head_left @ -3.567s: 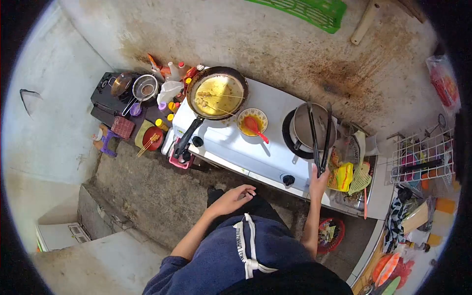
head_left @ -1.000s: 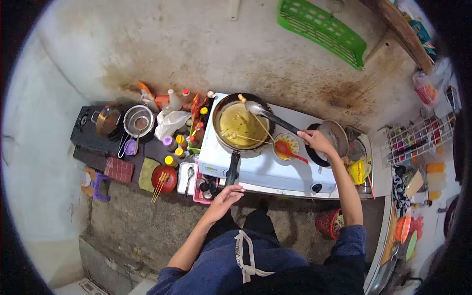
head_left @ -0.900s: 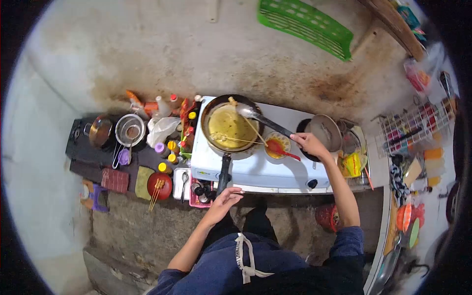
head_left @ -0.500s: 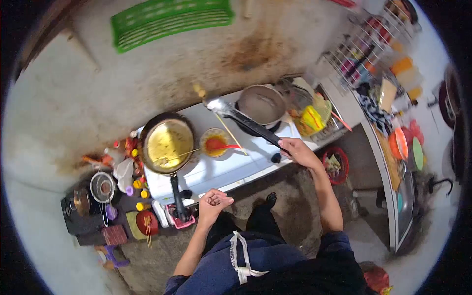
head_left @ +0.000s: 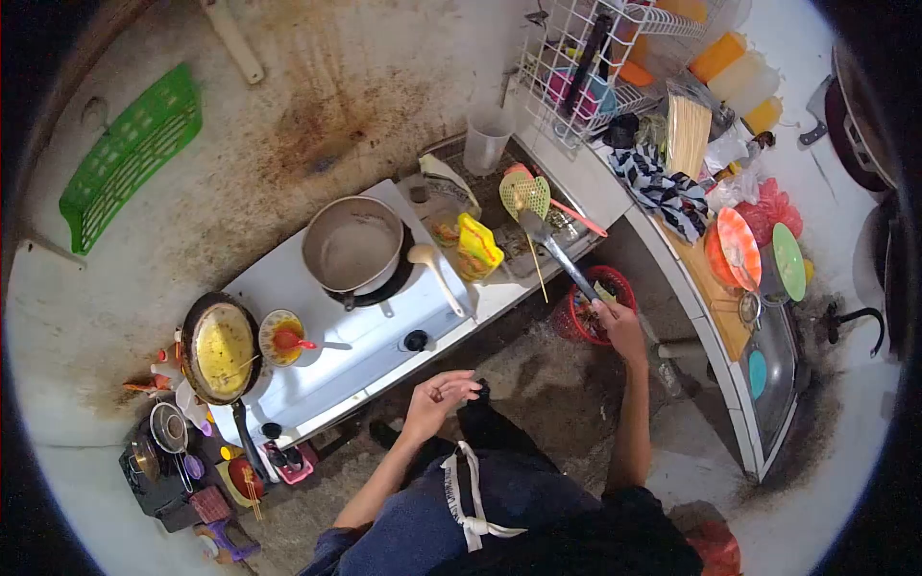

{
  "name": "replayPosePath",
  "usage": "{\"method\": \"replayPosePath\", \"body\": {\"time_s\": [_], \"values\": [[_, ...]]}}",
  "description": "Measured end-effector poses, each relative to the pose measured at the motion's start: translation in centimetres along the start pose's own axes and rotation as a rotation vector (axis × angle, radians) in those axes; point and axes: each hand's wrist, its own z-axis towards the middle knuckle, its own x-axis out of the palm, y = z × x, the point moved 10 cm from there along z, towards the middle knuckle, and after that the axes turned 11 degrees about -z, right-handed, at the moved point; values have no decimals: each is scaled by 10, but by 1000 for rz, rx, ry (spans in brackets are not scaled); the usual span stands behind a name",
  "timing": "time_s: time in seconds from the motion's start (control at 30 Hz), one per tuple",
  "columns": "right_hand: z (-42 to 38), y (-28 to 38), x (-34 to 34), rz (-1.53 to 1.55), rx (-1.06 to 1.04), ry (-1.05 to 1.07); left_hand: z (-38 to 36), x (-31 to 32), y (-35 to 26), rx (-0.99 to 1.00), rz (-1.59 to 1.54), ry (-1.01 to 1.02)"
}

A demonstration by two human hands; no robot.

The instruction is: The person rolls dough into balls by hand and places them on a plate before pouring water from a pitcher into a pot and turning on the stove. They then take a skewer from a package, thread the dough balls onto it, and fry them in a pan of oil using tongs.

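Observation:
My right hand [head_left: 619, 326] is closed round the dark handle of a pair of tongs [head_left: 562, 257]. The tongs' metal end pinches a thin wooden skewer [head_left: 539, 271], whose upper end lies over a light green slotted strainer [head_left: 526, 195]. What is on that end is hard to make out. In front of my body hangs my left hand [head_left: 442, 403], fingers loosely bent and nothing visible in them. A frying pan [head_left: 252, 331] with yellow oil and a skewer in it sits at the stove's left. Beside it stands a bowl [head_left: 280, 357] of orange-yellow liquid with a red spoon.
A grey pot [head_left: 351, 244] stands on the stove [head_left: 331, 379], with a ladle [head_left: 437, 280] to its right. Near the strainer are a yellow packet [head_left: 477, 248] and a clear plastic cup [head_left: 488, 139]. Below the tongs is a red basket [head_left: 569, 323]. Right lies a sink [head_left: 774, 394].
The tongs with the skewer have swung right, from above the pot to the strainer. My view has turned right. My left hand stays in front of my body.

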Motion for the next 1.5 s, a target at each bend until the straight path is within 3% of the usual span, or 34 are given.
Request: {"method": "replayPosePath", "body": {"time_s": [0.1,0.13,0.27,0.33,0.47,0.6,0.67,0.8,0.87,1.0,1.07,1.17,1.23,1.3,1.37,1.5], "values": [[27,-22,13,-134,12,74,17,27,6,-2,9,20],[36,-32,15,-234,-66,-69,20,32,7,-23,12,-7],[59,-19,14,-449,-109,-102,32,32,15,-29,93,-86],[68,-3,14,-541,-250,-164,34,34,11,-48,215,-101],[88,1,26,-655,-144,17,39,25,14,-40,214,-146],[90,10,17,-698,-164,35,42,27,14,4,27,-137],[86,2,7,-639,-62,43,40,28,15,12,-90,-147],[73,9,-6,-495,-111,17,29,11,20,36,133,-192],[60,26,-7,-43,-75,171,19,2,19,46,256,-237],[40,66,3,242,-136,272,-8,-22,5,-14,413,-330],[27,91,15,436,-85,325,-27,-26,-24,214,546,-376],[13,121,51,484,-110,466,-62,-50,-35,310,619,-486],[-1,147,72,344,-241,433,-87,-72,-32,241,576,-537],[-27,175,98,254,-264,536,-113,-88,-34,166,684,-582],[-49,206,121,162,-462,487,-143,-108,-40,239,703,-655],[-107,250,169,256,-459,604,-203,-160,-37,272,766,-775]]}}
